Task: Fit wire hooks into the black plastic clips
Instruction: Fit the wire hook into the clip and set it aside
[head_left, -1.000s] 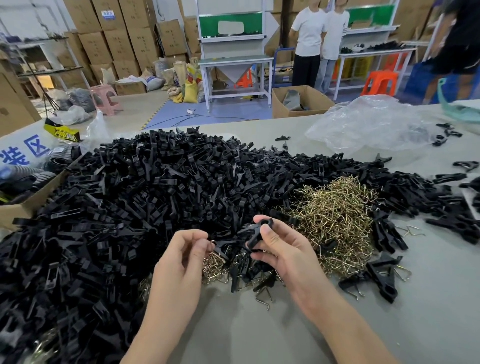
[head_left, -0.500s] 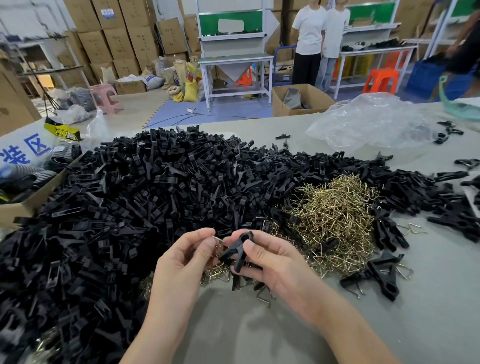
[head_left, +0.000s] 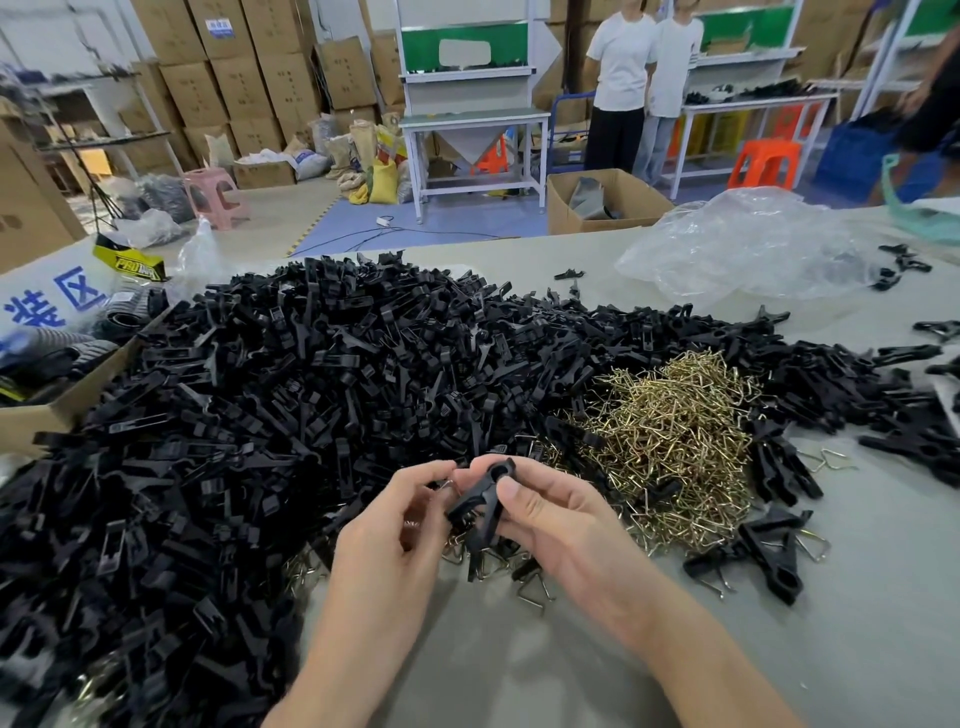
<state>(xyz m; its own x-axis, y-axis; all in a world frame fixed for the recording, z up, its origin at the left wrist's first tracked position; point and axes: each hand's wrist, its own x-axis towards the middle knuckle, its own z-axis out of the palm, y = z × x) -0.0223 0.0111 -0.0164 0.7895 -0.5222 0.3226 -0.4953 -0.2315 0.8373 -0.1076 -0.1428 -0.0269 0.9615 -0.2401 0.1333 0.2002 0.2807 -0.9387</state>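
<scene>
- We have a single view, from a wide-angle camera worn on the head.
- We look forward and down across the table (head_left: 857, 613), from its near edge toward its far edge.
- We sit closest to the left hand (head_left: 384, 540) and right hand (head_left: 561, 525), low in the centre, with both forearms running in from the bottom.
- At middle distance the heap of black clips (head_left: 260, 415) covers the table's left and middle.
- Beyond the far edge, the view reaches the stacked cartons (head_left: 234, 78) and a white workbench (head_left: 472, 119), far off and small.
</scene>
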